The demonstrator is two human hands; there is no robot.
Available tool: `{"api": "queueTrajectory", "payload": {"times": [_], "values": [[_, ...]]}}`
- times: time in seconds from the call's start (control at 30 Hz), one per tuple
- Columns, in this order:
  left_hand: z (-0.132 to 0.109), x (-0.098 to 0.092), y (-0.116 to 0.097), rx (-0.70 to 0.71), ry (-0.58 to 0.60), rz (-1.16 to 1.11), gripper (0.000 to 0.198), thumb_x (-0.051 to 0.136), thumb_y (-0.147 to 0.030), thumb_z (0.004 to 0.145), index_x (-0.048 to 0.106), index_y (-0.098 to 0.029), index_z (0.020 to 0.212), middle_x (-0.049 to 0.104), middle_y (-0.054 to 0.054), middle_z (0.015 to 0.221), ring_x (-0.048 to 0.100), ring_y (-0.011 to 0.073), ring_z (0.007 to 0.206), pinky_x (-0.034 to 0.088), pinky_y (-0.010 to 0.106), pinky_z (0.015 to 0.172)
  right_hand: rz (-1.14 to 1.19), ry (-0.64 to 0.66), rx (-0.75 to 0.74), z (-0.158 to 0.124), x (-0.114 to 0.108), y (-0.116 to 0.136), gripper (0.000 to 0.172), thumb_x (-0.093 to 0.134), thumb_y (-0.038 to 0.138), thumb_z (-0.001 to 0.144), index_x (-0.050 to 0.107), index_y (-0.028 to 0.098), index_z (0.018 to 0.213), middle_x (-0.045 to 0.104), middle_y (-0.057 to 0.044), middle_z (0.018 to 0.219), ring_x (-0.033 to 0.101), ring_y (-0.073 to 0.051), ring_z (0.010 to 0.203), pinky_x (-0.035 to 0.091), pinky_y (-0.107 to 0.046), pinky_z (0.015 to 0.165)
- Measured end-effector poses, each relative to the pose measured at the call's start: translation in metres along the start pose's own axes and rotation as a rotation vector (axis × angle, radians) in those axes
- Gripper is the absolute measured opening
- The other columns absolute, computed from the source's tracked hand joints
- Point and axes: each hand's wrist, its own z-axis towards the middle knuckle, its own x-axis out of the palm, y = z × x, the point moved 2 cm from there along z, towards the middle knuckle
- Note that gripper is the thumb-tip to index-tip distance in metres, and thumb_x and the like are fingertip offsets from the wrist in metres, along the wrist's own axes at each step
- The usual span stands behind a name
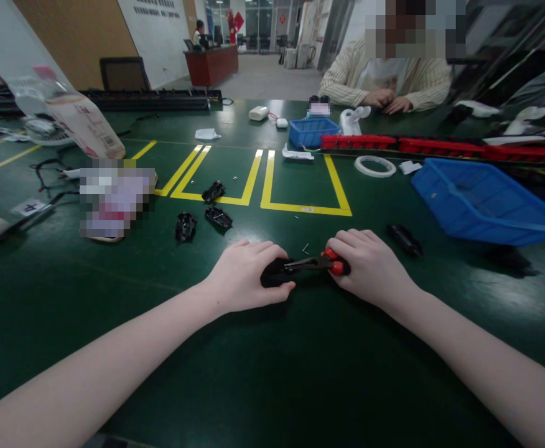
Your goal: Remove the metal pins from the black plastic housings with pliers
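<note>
My left hand (251, 274) is closed around a black plastic part (273, 274), its thumb and fingers gripping from the left. My right hand (370, 264) is wrapped round the red handles of a pair of pliers (316, 264). The jaws of the pliers point left and meet the black part; whether they pinch anything there I cannot tell. Just beyond the pliers lie small metal pins (305, 249). Farther left on the green table (272, 373) rest several similar black parts (219, 218), and another black piece (404, 240) lies right of my right hand.
A large blue bin (487, 205) stands at the right, a smaller blue basket (313, 132) farther back. Red strips (445, 148) run along the right. A bottle (86, 121) and a phone-like blurred object (118, 202) are at left. A person in a striped shirt (347, 78) sits opposite.
</note>
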Motion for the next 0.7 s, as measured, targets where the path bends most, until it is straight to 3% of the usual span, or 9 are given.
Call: {"api": "queueTrajectory", "payload": {"times": [0.57, 0.7], "values": [[0.003, -0.004, 0.003, 0.121, 0.169, -0.243, 0.024, 0.060, -0.029, 0.080, 0.062, -0.016, 0.101, 0.060, 0.003, 0.095, 0.057, 0.0168, 0.083, 0.047, 0.029, 0.073, 0.079, 0.025, -0.089, 0.001, 0.001, 0.002, 0.007, 0.058, 0.016, 0.072, 0.053, 0.019, 0.077, 0.061, -0.007, 0.083, 0.054, -0.021, 0.077, 0.042, -0.035, 0.073], [0.003, -0.010, 0.001, 0.182, 0.097, -0.111, 0.028, 0.059, -0.032, 0.083, 0.067, -0.020, 0.106, 0.058, 0.006, 0.118, 0.056, 0.0217, 0.100, 0.047, 0.036, 0.086, 0.130, 0.047, -0.067, 0.001, -0.001, 0.002, 0.006, 0.057, 0.017, 0.073, 0.052, 0.020, 0.075, 0.061, -0.006, 0.082, 0.054, -0.021, 0.076, 0.042, -0.035, 0.073]]}}
